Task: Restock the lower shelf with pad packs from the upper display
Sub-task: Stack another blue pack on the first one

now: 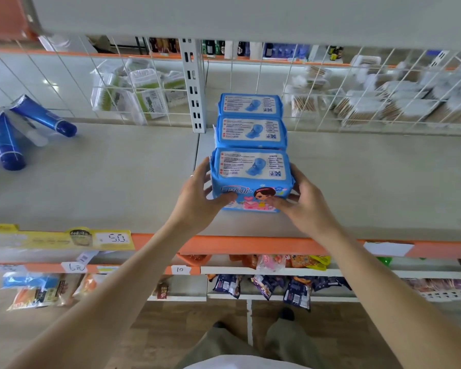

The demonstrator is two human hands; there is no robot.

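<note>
Hands — left hand (197, 194), right hand (301, 202) — round front pack (252, 179)

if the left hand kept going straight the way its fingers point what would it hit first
The left hand already grips the front pad pack; beyond it, probably the middle pack, though depth is unclear.

Both forearms are bare, with no sleeves showing anywhere along them. The left hand (197, 198) wears a thin, pale ring (191, 176) on one finger; the right hand (301, 202) carries no jewellery. Below the ring, near the bottom edge, are olive-khaki trousers (224, 344), dark shoes (286, 314) and, lowest of all, a strip of white top (234, 364).
</note>
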